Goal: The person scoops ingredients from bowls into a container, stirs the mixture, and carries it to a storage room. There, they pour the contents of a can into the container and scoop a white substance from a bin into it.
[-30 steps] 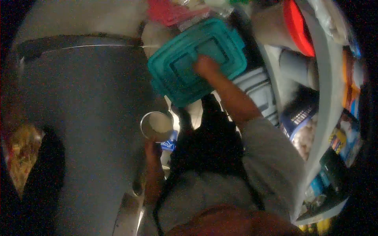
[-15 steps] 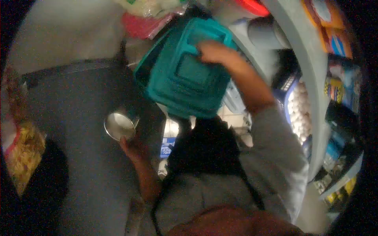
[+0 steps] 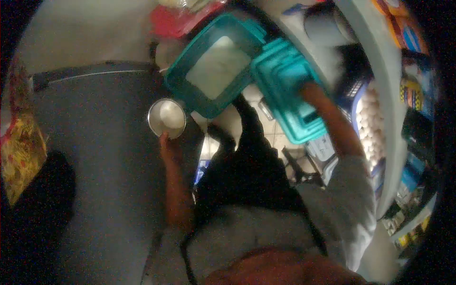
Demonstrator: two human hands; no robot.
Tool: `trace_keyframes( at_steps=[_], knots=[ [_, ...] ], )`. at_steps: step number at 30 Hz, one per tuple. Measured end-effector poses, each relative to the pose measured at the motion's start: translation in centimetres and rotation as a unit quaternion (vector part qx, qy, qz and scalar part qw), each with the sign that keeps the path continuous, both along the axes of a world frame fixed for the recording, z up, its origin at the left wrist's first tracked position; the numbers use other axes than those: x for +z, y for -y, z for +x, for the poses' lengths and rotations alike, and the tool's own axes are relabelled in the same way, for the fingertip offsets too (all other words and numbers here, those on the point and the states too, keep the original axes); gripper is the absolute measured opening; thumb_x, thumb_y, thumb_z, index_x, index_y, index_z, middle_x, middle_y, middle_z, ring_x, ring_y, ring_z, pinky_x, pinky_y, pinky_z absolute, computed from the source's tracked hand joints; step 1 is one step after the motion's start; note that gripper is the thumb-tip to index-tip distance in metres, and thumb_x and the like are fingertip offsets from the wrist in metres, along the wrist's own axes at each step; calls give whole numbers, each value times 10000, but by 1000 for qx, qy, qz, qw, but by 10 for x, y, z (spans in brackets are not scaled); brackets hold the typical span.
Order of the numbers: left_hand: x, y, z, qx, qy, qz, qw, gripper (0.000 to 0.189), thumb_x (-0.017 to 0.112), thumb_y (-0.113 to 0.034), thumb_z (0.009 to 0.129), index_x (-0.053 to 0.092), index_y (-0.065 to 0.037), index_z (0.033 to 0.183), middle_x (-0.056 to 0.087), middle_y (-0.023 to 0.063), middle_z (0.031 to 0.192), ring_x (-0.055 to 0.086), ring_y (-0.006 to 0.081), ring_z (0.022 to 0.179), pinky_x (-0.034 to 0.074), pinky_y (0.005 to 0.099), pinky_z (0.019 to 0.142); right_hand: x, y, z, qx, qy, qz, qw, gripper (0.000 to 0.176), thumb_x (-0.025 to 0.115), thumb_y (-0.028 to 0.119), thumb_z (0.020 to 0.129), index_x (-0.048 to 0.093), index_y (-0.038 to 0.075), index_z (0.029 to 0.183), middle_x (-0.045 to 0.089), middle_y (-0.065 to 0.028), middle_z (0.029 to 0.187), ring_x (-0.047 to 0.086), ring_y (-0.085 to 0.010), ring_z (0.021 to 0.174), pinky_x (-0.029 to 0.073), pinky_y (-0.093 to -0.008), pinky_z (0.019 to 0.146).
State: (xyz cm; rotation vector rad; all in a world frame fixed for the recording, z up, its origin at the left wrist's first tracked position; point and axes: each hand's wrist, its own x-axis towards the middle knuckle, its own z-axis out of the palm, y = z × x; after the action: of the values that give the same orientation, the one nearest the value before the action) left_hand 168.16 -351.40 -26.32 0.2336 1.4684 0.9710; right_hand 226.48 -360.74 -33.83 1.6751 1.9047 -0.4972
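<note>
My left hand [image 3: 170,145] is closed on the near rim of a round metal bowl [image 3: 153,118], held tilted so its pale inside shows. Just beyond it stands a teal plastic bin [image 3: 179,78], uncovered, with a white mass [image 3: 218,66] inside that looks like powder. To the right of the bin, my right hand [image 3: 313,95] grips the matching teal lid [image 3: 282,78] near its middle. The lid hangs at a slant, its far end close to the bin's right side. Blur hides the exact finger position on the lid.
A dark grey surface [image 3: 104,166] extends on the left. On the right, eggs [image 3: 368,128] sit in a purple-blue basket [image 3: 351,102] beside a pale shelf edge [image 3: 387,109]. Behind the bin lies a red plastic bag [image 3: 173,21]. A grey cylindrical container [image 3: 323,28] stands at upper right.
The lid has come off the bin and moved to the right with my right hand, exposing the white contents. My left hand has brought the bowl up and right, nearer the bin.
</note>
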Motion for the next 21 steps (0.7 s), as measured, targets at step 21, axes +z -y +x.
trace_keyframes(
  at_steps=[21],
  knots=[
    [30, 57, 30, 165, -28, -48, 985, 625, 640, -267, 832, 450, -32, 1378, 528, 188, 1313, 554, 348, 1162, 470, 501, 966, -351, -240, -211, -46, -105, -53, 992, 265, 526, 209, 899, 661, 75, 1084, 692, -158, 992, 660, -375, 895, 519, -480, 782]
  ],
)
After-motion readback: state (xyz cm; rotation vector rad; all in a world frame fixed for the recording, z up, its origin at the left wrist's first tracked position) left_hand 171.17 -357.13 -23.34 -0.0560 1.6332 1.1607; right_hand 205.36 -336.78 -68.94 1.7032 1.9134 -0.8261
